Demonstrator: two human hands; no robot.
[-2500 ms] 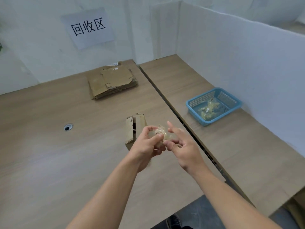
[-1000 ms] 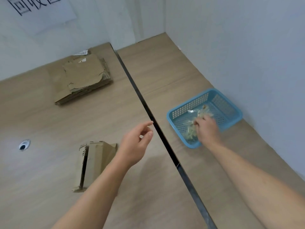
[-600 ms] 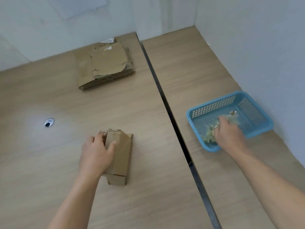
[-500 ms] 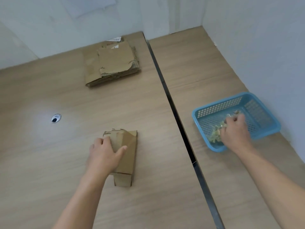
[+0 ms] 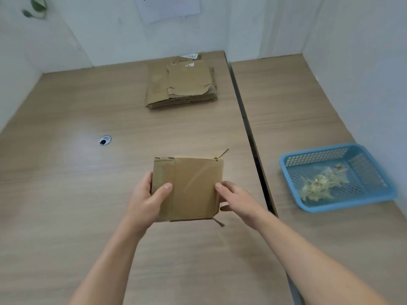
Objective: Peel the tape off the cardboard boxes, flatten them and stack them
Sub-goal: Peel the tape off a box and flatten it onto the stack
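Left counter (image 5: pixel 66 194): the cardboard box (image 5: pixel 193 194) sits at the near centre, held between both grips with one broad face turned up. Whether its underside touches the counter cannot be told.

Left grip (image 5: pixel 145 199): clamped on the left edge of the cardboard box. The thumb (image 5: pixel 165 187) lies on the upper face and the fingers wrap round the edge.

Right grip (image 5: pixel 236 200): clamped on the right edge of the cardboard box. One digit rests at the upper face near the edge; another shows below the edge.

Condition of the cardboard box: a glossy streak runs diagonally across the upper face, and a darker band runs from the far edge to the near edge just right of the left thumb. Thin torn strips project from the far right corner (image 5: pixel 222 152) and the near right corner (image 5: pixel 218 222).

Stack of flattened cardboard (image 5: pixel 180 89): lies at the far side of the left counter, close to the wall and well apart from the held box.

Cable hole (image 5: pixel 105 140): set in the left counter, to the left of the box.

Right counter (image 5: pixel 297 111): separated from the left counter by a dark gap (image 5: pixel 248 133). It carries a blue basket (image 5: pixel 348 203) that holds crumpled clear tape (image 5: pixel 319 186).

Wall: a paper sheet (image 5: pixel 167 7) hangs above the stack
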